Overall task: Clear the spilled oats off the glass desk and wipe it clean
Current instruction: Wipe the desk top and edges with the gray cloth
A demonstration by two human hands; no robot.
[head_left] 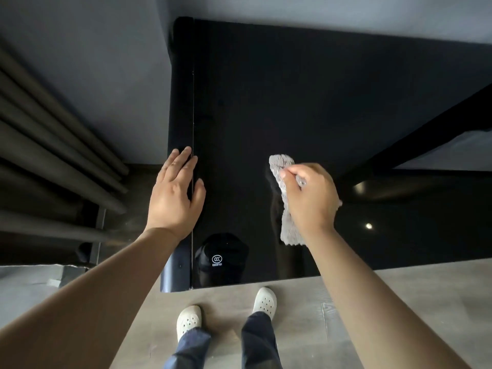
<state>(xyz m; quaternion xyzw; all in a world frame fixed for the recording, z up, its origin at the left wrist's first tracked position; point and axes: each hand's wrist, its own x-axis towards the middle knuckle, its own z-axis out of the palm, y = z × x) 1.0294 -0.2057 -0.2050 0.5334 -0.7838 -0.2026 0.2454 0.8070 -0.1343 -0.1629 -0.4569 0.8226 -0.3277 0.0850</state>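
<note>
Nearest, just short of the front edge of the glass desk [292, 89], two white perforated clogs [189, 319] stand on a pale grey-beige floor [359, 288]. The dark blue trouser legs [258, 339] above them are cut off by the bottom of the frame. Both forearms come in from the lower corners, their elbows out of view.

In the desk's front left corner a small white stamp [216, 259] shows three Cs in an oval. The line of characters under it looks like E000781, though it is too small to be sure. A dim rounded reflection surrounds it.

Further in, the left hand [175, 193] lies flat across the desk's left edge, its fingers straight and holding nothing. Toward the middle of the desk the right hand [308, 198] is clenched round a grey textured cloth [291, 234]. One end of the cloth sticks out past the thumb and the other trails toward the wrist, while the palm hides the part between. Whether the cloth presses on the glass cannot be told.

The desk top is glossy black, with a bright light spot [368, 226] mirrored right of the hand. A dark slanting bar [439, 129] crosses the desk's right side, and it is unclear whether this is frame or reflection. Left of the desk run dark ribbed tubes [53, 134]. Beyond its far edge stands a plain grey wall [319, 9].
</note>
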